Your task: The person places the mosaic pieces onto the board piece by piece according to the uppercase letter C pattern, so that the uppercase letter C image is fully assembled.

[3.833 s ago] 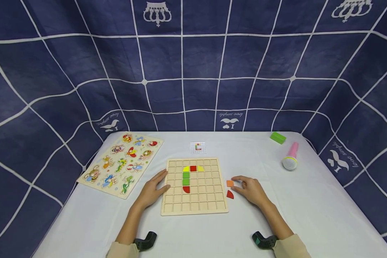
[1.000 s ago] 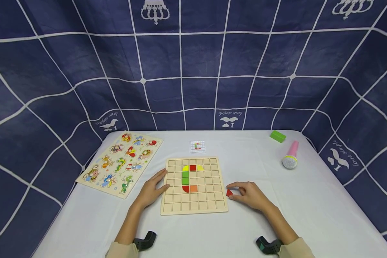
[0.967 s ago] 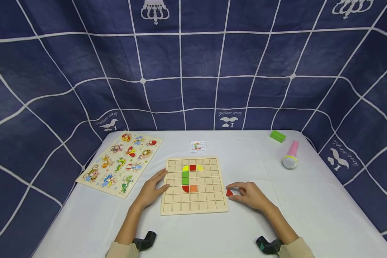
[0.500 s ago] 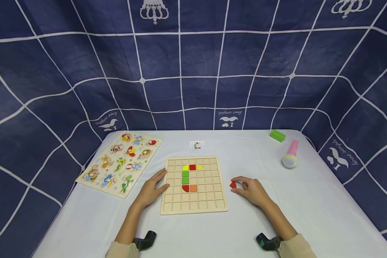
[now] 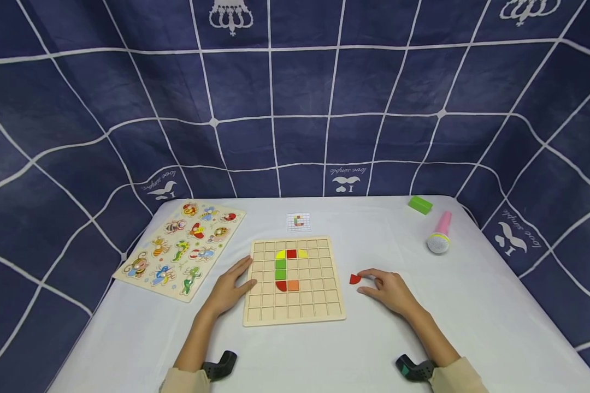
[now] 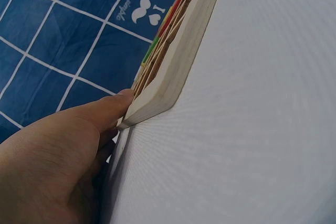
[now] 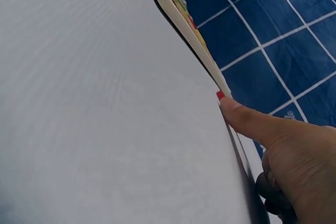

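A wooden grid board [image 5: 319,305] lies in the middle of the table in the head view. Set in its cells are yellow, red, green and orange tiles in a C-like shape; the orange square tile [image 5: 292,285] sits at its lower right. My left hand [image 5: 228,289] rests at the board's left edge, thumb over the rim. Right of the board is a red quarter-circle tile [image 5: 355,279]. My right hand [image 5: 390,290] is beside this tile, index fingertip right at its upper edge and thumb apart below it. The right wrist view shows the tile's red edge at the thumb tip.
Behind the board lies a small pattern card [image 5: 299,222]. An insect puzzle board [image 5: 179,248] lies to the left. At the back right are a green block [image 5: 420,205] and a pink toy microphone [image 5: 440,233]. A blue curtain [image 5: 300,142] encloses the table.
The orange tile has gone from the table into the board. My right hand pinched the red quarter-circle tile and shifted it slightly away from the board; the tile is turned now, the fingers more spread.
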A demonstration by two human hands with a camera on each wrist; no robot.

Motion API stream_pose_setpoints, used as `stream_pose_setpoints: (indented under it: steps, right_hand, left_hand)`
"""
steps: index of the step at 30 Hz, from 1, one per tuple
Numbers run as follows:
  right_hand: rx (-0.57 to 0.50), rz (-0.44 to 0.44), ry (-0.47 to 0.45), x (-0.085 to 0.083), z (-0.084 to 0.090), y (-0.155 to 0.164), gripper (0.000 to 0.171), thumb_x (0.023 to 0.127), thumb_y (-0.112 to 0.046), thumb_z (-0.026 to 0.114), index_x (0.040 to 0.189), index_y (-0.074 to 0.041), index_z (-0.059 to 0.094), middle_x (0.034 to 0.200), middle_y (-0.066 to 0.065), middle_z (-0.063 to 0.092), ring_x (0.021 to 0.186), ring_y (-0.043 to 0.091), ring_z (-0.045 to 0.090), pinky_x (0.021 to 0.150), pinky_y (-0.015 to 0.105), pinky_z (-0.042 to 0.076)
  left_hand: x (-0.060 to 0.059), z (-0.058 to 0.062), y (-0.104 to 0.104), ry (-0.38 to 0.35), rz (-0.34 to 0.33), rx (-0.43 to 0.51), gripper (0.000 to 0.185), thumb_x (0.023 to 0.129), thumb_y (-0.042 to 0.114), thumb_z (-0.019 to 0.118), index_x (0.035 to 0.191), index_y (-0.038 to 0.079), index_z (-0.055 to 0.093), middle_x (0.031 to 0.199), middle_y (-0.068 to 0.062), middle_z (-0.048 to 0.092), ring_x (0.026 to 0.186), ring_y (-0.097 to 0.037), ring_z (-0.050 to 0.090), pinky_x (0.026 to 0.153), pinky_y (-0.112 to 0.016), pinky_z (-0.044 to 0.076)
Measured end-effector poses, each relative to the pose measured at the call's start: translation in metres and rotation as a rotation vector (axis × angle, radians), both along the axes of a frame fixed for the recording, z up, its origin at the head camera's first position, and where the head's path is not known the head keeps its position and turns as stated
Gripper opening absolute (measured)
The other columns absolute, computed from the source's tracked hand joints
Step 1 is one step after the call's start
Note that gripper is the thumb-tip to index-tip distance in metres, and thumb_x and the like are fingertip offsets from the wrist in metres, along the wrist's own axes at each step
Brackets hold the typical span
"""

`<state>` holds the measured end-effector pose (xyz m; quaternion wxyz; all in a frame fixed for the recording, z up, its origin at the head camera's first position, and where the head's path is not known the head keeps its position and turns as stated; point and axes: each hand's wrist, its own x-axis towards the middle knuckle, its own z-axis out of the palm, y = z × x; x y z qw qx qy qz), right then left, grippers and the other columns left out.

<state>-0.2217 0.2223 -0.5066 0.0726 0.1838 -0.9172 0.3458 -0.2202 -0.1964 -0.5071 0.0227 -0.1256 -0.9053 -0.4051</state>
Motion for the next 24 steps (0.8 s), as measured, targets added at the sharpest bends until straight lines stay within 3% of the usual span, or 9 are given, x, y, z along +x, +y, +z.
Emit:
stream_pose_setpoints:
  steps: [10,19,24]
  right_hand:
    - [-0.01,0.025,0.024,-0.008,-0.001,-0.009,0.022,0.076,-0.031,0.076,0.094,-0.021,0.07,0.047,-0.015,0.027,0.043,0.0,0.022,0.041,0.016,0.02]
    - [-0.003,0.054,0.063,-0.013,0.012,-0.028,0.024,0.078,-0.037,0.073,0.098,-0.023,0.07,0.046,-0.016,0.027,0.044,-0.001,0.02,0.044,0.023,0.026]
    - [0.0,0.159,0.065,-0.011,0.02,-0.061,0.025,0.08,-0.036,0.07,0.1,-0.023,0.07,0.047,-0.017,0.029,0.044,-0.001,0.023,0.066,0.039,0.045]
  left_hand:
    - [0.0,-0.001,0.002,-0.021,0.008,0.006,0.063,0.088,0.03,0.064,0.141,0.008,0.038,0.148,-0.005,0.031,0.136,-0.026,0.024,0.109,-0.045,0.022]
    - [-0.001,-0.001,0.0,-0.02,0.018,-0.001,0.063,0.087,0.029,0.065,0.14,0.008,0.039,0.148,-0.005,0.031,0.136,-0.027,0.025,0.109,-0.045,0.022]
    - [-0.001,-0.001,0.001,-0.029,0.018,0.007,0.063,0.087,0.029,0.065,0.141,0.008,0.039,0.148,-0.005,0.031,0.136,-0.026,0.024,0.11,-0.044,0.022]
